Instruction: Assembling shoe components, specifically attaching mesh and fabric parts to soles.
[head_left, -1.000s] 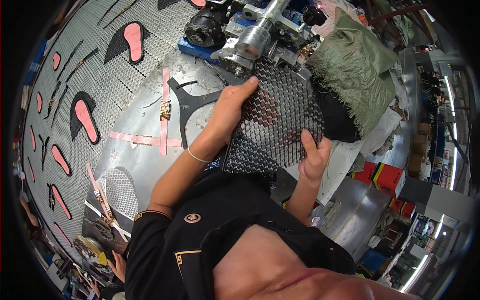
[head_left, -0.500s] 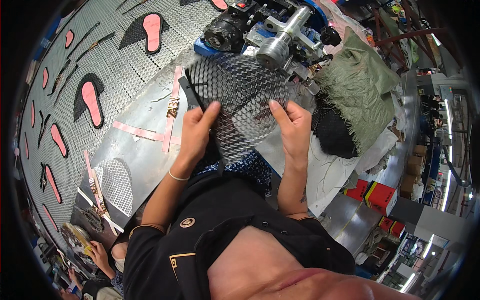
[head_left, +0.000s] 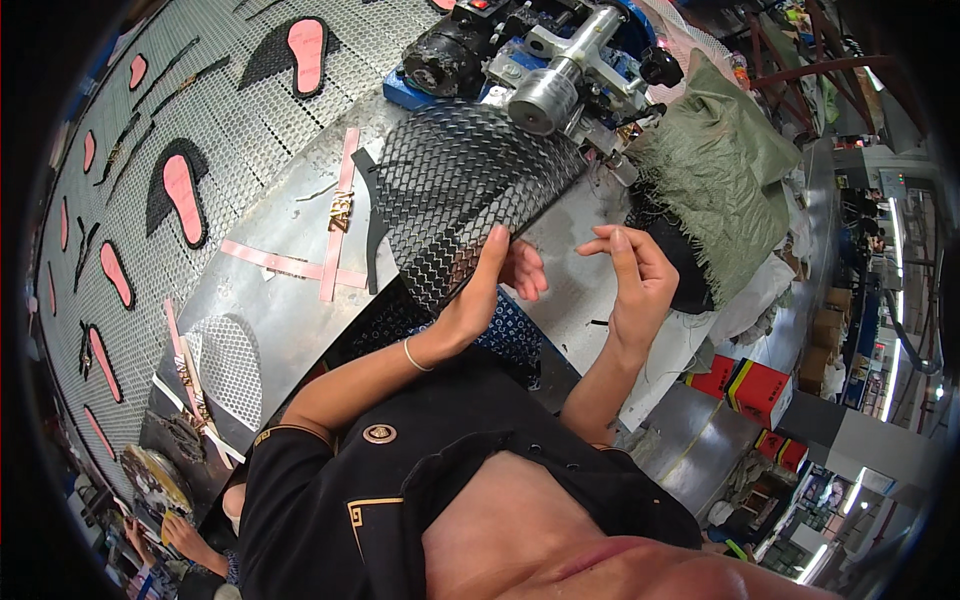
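Below the silver machine roller [head_left: 545, 100], apparently at a handling step with the black woven mesh panel [head_left: 450, 190] against the left hand [head_left: 482, 295], of unclear grip, and the right hand [head_left: 640, 290] empty, loosely curled, seemingly calling for a two-handed hold.

Black mesh [head_left: 455, 190] in left grip [head_left: 480, 298], right grip [head_left: 642, 288] near, machine [head_left: 545, 100] beyond

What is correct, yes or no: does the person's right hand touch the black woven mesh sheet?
No, a visible gap separates the right hand from the black woven mesh sheet.
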